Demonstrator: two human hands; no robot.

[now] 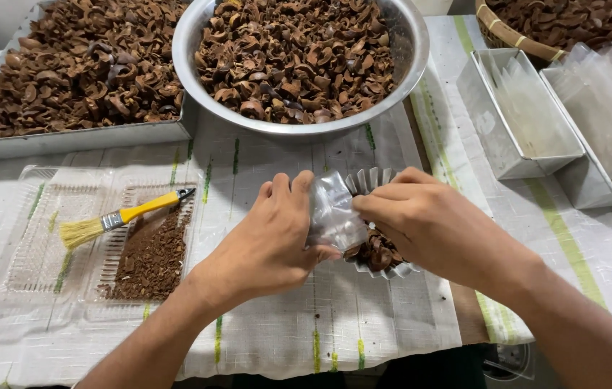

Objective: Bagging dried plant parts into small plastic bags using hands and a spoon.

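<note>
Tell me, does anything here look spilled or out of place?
Nothing stands out. Brown crumbs lie heaped inside the clear plastic tray, with the yellow-handled brush resting across it. The left hand and right hand hold a small clear bag over a fluted tin.

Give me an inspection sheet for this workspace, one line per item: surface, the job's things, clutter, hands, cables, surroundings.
Surface: table under white cloth with green stripes.
Job's things: small clear bag held over fluted tin cup of brown shell pieces.
Clutter: yellow-handled brush on clear plastic tray with brown crumbs; round metal bowl and flat tray heaped with shells.
Hands: left hand and right hand both grip the bag.
Cables: nothing seen.
Surroundings: metal tins of clear bags, basket.
</note>
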